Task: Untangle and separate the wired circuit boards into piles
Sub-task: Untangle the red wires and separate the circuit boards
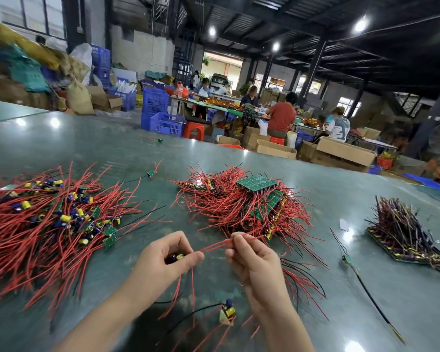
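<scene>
Left hand (168, 257) gripped one small board; right hand (249, 255) pinched its red wires (216, 245), taut between them. Best move looked like a slow, straight pull clear of the tangled pile (244, 207), no yanking.

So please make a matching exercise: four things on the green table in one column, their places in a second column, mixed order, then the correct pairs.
Things:
1. loose heap of red-wired boards with yellow capacitors
2. red-wired mound topped by a flat green board panel
3. dark purple-and-yellow wire bundle
4. single yellow-capacitor board with black wire

Places:
A. far right
B. near edge, below the hands
C. left
D. centre, behind the right hand

Pairs: 1-C, 2-D, 3-A, 4-B
</scene>
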Available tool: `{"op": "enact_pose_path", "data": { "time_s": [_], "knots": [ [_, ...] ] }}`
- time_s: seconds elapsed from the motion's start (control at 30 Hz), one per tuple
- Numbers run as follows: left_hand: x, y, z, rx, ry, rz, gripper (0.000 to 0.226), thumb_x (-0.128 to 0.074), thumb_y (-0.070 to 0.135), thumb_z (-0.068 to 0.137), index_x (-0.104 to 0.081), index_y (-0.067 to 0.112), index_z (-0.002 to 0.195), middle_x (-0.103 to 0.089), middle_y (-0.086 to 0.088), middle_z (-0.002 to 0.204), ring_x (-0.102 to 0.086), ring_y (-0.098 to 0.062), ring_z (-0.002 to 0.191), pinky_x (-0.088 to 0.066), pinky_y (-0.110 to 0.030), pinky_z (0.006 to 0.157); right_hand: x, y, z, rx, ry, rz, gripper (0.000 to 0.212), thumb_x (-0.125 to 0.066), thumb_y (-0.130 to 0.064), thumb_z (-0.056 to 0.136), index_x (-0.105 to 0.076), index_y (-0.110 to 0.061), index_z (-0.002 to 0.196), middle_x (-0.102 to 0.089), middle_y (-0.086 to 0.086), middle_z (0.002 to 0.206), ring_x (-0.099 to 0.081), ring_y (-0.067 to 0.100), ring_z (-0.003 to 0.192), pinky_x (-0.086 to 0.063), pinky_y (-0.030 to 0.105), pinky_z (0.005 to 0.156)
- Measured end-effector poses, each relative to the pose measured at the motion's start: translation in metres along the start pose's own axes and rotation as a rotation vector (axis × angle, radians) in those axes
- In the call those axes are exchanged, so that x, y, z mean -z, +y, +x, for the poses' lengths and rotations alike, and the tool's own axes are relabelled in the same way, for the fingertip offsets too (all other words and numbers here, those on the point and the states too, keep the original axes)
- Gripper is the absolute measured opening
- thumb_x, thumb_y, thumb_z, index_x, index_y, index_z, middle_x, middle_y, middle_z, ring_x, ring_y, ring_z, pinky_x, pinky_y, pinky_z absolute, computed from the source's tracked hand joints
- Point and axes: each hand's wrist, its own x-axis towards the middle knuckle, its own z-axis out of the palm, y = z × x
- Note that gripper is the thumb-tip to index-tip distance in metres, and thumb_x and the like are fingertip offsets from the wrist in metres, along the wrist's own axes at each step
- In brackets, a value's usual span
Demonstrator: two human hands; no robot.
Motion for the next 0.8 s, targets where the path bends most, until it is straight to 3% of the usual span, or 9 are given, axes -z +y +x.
{"op": "enact_pose_path", "data": {
  "time_s": [0.13,0.33,0.47,0.57,0.63,0.73,0.8],
  "knots": [
    [0.002,0.000,0.002,0.002,-0.051,-0.049,0.028,-0.074,0.039,0.075,-0.054,0.025,0.061,-0.050,0.002,0.052,-0.040,-0.005,0.052,-0.032,-0.013,0.052,-0.003,0.001,-0.003,-0.148,-0.103,0.247,0.011,-0.064,-0.011,0.067,-0.074,-0.010,0.063,-0.064,0.004,0.063,-0.054,0.005,0.043,-0.048,0.016,0.043],
    [0.012,-0.003,0.005,0.024,0.031,0.108,0.037,-0.074,0.047,0.072,-0.052,0.019,0.060,-0.056,0.001,0.051,-0.044,-0.006,0.051,-0.035,-0.022,0.056,0.005,0.002,0.002,0.139,0.115,-0.171,0.015,-0.068,-0.006,0.079,-0.075,-0.011,0.067,-0.067,0.004,0.069,-0.056,0.006,0.052,-0.049,0.014,0.053],
    [0.013,-0.011,0.004,0.007,0.130,0.484,0.028,-0.070,0.051,0.076,-0.053,0.028,0.071,-0.057,0.016,0.053,-0.045,-0.004,0.050,-0.036,-0.028,0.059,0.005,0.003,0.001,0.346,0.205,-0.510,0.020,-0.070,-0.004,0.079,-0.073,-0.018,0.065,-0.065,-0.004,0.059,-0.057,0.004,0.050,-0.045,0.011,0.053],
    [0.012,-0.009,0.002,-0.034,0.161,0.653,0.023,-0.065,0.052,0.078,-0.050,0.036,0.077,-0.059,0.022,0.061,-0.051,-0.002,0.060,-0.031,-0.025,0.052,0.003,0.004,-0.001,0.417,0.217,-0.533,0.019,-0.070,-0.003,0.080,-0.073,-0.018,0.068,-0.065,-0.005,0.058,-0.060,0.004,0.053,-0.045,0.012,0.054],
    [0.012,-0.009,0.003,-0.022,0.140,0.615,0.026,-0.064,0.056,0.076,-0.051,0.034,0.077,-0.058,0.020,0.059,-0.050,-0.004,0.058,-0.033,-0.026,0.054,0.002,0.004,-0.002,0.382,0.231,-0.444,0.019,-0.069,-0.003,0.080,-0.074,-0.017,0.068,-0.067,-0.003,0.060,-0.059,0.004,0.052,-0.045,0.011,0.055],
    [0.011,-0.005,0.005,0.067,0.008,0.267,0.032,-0.067,0.049,0.071,-0.052,0.022,0.067,-0.056,0.010,0.052,-0.043,-0.007,0.051,-0.035,-0.027,0.058,0.001,0.005,-0.002,0.244,0.238,-0.164,0.019,-0.069,-0.005,0.079,-0.077,-0.019,0.068,-0.069,0.000,0.064,-0.058,0.005,0.053,-0.049,0.012,0.057],
    [0.009,-0.001,0.005,0.104,-0.057,0.078,0.034,-0.074,0.036,0.077,-0.051,0.017,0.061,-0.054,0.004,0.050,-0.042,-0.005,0.048,-0.033,-0.015,0.052,0.000,0.006,-0.003,0.232,0.261,-0.078,0.022,-0.069,-0.004,0.077,-0.078,-0.022,0.068,-0.069,0.000,0.063,-0.057,0.006,0.052,-0.049,0.013,0.055]
  ]
}}
